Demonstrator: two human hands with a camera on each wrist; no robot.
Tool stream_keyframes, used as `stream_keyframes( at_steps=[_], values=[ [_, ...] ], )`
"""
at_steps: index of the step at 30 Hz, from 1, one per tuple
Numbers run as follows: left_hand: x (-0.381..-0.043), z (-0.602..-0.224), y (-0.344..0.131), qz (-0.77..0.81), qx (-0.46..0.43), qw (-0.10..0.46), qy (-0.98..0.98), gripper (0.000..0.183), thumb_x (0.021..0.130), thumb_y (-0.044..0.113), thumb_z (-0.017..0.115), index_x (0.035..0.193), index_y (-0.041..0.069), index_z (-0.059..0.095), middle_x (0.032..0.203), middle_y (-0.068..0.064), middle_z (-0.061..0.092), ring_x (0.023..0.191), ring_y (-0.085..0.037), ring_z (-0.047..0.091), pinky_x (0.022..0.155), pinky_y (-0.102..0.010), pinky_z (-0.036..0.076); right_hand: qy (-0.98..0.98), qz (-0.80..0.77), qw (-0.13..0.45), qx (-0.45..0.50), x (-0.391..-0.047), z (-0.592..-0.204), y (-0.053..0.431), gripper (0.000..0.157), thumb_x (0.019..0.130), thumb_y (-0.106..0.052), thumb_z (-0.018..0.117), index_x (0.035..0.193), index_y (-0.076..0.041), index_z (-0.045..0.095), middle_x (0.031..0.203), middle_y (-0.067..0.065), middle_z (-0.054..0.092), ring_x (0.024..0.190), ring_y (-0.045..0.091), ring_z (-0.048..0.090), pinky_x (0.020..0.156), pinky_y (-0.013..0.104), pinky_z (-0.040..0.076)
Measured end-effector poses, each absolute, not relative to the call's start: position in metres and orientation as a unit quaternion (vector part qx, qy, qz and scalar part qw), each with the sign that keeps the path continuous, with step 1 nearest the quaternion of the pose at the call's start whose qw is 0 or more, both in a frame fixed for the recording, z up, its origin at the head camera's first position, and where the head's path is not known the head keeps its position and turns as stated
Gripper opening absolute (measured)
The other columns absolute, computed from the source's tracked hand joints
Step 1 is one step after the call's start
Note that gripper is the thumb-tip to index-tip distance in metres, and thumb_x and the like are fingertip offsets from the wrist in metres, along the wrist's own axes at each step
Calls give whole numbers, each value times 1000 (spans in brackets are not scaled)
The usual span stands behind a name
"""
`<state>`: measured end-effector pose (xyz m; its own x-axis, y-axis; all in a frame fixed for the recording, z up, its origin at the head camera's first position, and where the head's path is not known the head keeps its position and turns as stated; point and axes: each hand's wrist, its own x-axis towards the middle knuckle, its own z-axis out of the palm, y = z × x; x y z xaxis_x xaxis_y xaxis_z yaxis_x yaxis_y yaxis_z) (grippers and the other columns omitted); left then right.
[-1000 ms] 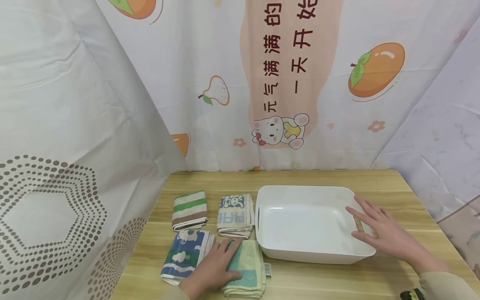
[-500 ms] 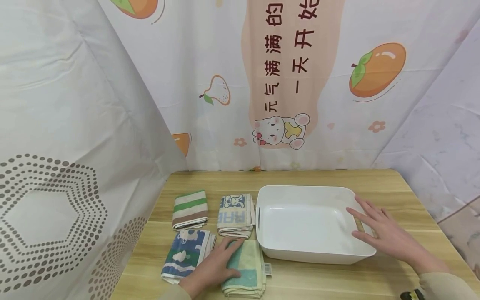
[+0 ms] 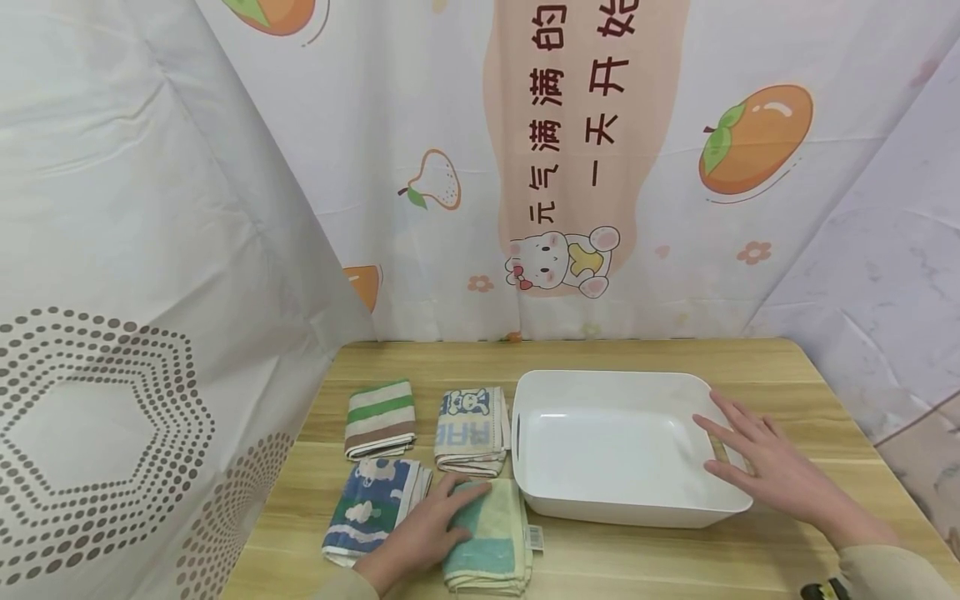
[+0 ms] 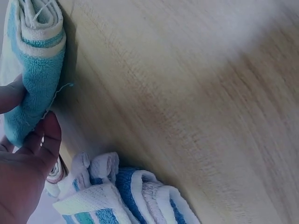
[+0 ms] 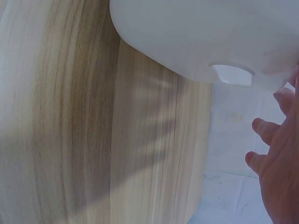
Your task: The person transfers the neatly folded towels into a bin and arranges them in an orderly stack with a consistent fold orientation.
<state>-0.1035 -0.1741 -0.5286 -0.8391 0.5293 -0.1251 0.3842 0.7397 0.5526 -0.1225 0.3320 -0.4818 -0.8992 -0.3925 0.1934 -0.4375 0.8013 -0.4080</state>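
My left hand (image 3: 420, 533) is at the left edge of a folded yellow-and-teal towel (image 3: 495, 554). In the left wrist view, its thumb and curled fingers pinch the teal fold of that towel (image 4: 41, 77). Just left of the hand lies a folded blue towel (image 3: 360, 512) with white and green patterns. My right hand (image 3: 776, 467) is spread over the right end of a white plastic basin (image 3: 615, 510), holding nothing. The right wrist view shows its fingers (image 5: 266, 130) beside the basin's handle slot; whether they touch the rim cannot be told.
Behind are a green-and-brown striped folded towel (image 3: 380, 417) and a blue-and-cream folded towel (image 3: 468, 437), the latter against the basin's left end. A small dark object (image 3: 821, 590) is by the right sleeve. A printed curtain (image 3: 435, 275) hangs behind the wooden table (image 3: 637, 567).
My left thumb and fingers have shifted slightly on the yellow-and-teal towel, the index finger now reaching farther right across its top. The right hand and the basin have stayed in place.
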Motion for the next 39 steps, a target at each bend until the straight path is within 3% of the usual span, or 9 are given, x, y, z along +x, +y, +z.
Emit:
stream_keyframes(
  at_steps=[9,16,22,29,35,39],
  values=[
    [-108,-528,-182,311,246,119,910,59,85,17,67,136,36,45,135,5,39,119,-21,44,88,-40,46,-949,226,46,216,-122,-480,332,62,89,-32,63,144,-26,35,155,4,7,133,44,20,109,49,-9],
    [-110,-521,-187,332,239,111,906,53,84,17,69,131,34,52,128,10,43,115,-15,44,91,-40,44,-948,227,46,218,-121,-479,330,63,89,-31,63,144,-24,35,155,5,8,134,43,18,108,50,-9],
    [-113,-516,-193,362,237,110,895,43,85,15,68,123,32,58,125,10,46,113,-16,46,86,-34,46,-948,226,46,219,-121,-479,330,62,89,-30,63,144,-23,35,155,6,9,134,42,17,108,54,-7],
    [-117,-501,-199,377,249,103,886,38,86,14,67,120,29,60,126,7,47,113,-19,48,84,-35,47,-948,230,43,218,-120,-478,330,62,89,-30,62,145,-24,34,155,6,9,133,43,19,108,52,-7],
    [-122,-484,-206,390,241,101,883,35,86,11,66,116,29,61,127,1,47,105,-21,51,72,-30,50,-947,223,50,226,-121,-478,330,64,89,-29,63,145,-23,34,155,7,10,134,40,20,108,54,-5],
    [-125,-471,-208,389,235,92,886,35,85,9,67,114,28,63,124,4,47,102,-18,51,68,-26,48,-947,213,55,233,-123,-474,327,64,88,-30,64,145,-23,34,154,7,11,134,40,21,109,50,-5]
  ],
)
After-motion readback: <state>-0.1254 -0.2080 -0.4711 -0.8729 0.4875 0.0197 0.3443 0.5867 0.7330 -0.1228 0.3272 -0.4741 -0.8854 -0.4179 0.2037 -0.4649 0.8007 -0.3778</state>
